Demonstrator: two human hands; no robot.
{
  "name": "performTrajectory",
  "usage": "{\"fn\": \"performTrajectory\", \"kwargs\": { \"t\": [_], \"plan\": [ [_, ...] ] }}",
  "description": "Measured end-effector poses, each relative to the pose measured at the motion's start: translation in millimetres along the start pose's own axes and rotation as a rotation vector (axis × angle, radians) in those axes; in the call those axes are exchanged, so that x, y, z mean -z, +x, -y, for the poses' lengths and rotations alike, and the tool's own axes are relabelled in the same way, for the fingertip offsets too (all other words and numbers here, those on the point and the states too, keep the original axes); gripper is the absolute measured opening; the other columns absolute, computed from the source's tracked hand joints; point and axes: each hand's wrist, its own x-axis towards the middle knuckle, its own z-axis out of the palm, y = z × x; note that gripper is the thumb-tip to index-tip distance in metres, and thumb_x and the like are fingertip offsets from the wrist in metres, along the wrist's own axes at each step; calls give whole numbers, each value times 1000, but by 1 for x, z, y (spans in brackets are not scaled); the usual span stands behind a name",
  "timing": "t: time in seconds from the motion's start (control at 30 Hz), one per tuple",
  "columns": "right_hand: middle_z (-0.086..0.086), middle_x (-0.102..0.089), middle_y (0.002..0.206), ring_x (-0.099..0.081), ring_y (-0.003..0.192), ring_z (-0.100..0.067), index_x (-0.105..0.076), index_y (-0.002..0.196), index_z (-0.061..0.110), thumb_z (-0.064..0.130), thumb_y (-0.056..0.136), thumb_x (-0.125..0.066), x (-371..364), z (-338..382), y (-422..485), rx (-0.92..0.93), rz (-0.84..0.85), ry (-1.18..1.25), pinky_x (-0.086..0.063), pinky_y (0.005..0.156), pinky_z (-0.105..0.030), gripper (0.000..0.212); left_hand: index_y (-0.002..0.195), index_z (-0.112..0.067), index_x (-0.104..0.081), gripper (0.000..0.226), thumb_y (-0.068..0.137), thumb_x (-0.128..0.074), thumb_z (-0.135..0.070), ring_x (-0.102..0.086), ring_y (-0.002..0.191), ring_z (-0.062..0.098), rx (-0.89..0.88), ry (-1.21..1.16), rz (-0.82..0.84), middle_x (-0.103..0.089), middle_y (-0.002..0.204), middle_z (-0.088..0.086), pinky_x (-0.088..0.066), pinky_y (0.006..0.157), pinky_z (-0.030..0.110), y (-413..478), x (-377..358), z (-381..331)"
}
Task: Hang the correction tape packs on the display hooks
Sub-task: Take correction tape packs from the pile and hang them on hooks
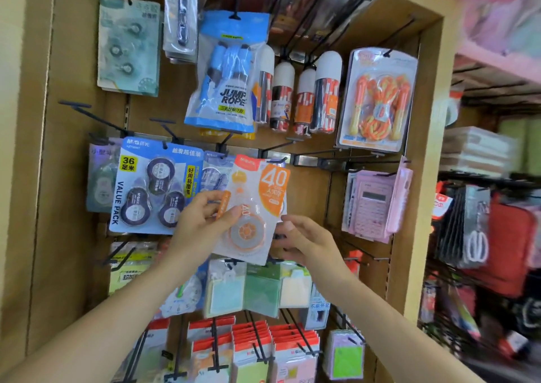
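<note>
At frame centre, the left hand (202, 219) pinches the orange correction tape pack (259, 199); the right hand (306, 242) hangs loosely spread just beside it.

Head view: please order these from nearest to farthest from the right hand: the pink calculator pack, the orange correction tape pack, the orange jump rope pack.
1. Orange correction tape pack, just left of the right hand.
2. Pink calculator pack, to its right on the same row.
3. Orange jump rope pack, upper right, one row higher.
</note>
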Motion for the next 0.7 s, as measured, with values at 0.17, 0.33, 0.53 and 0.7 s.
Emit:
{"fn": "performTrajectory", "kwargs": {
  "t": [0.17, 0.33, 0.53, 0.7],
  "plan": [
    [-11, -76, 100, -72, 97, -30, -66, 114, 13, 29, 84, -74, -10, 3, -14, 48, -17, -36, -58, 89, -50, 35, 108, -20, -55, 26, 89, -73, -20, -62, 63, -3, -26, -34, 15, -73, 90, -10, -45, 53, 17, -9, -22, -6],
    [-10, -76, 97, -73, 92, -27, -67, 109, 7, 14, 89, -72, 5, 4, -14, 35, -56, -74, -60, 82, -39, 22, 103, -20, -58, 42, 75, -76, -47, -67, 74, 9, -89, 218, 170, -73, 90, 0, -53, 62, 25, -6, -11, -3],
    [-2, -77, 98, -73, 93, -21, -66, 106, 14, 18, 90, -70, 33, 5, -6, 49, -166, -102, -57, 79, -36, 16, 112, -45, -64, 62, 70, -43, -87, -61, 99, -9, -167, 985, 408, -68, 103, -29, -53, 87, 31, 11, 24, 18],
    [0, -76, 103, -72, 100, -22, -64, 110, 16, 15, 94, -66, 52, 0, 20, 14, -247, -102, -56, 92, -53, 16, 126, -43, -61, 71, 80, -32, -87, -52, 116, 5, -187, 1314, 681, -61, 125, -22, -45, 97, 33, 5, 21, 29]
  ]
}}
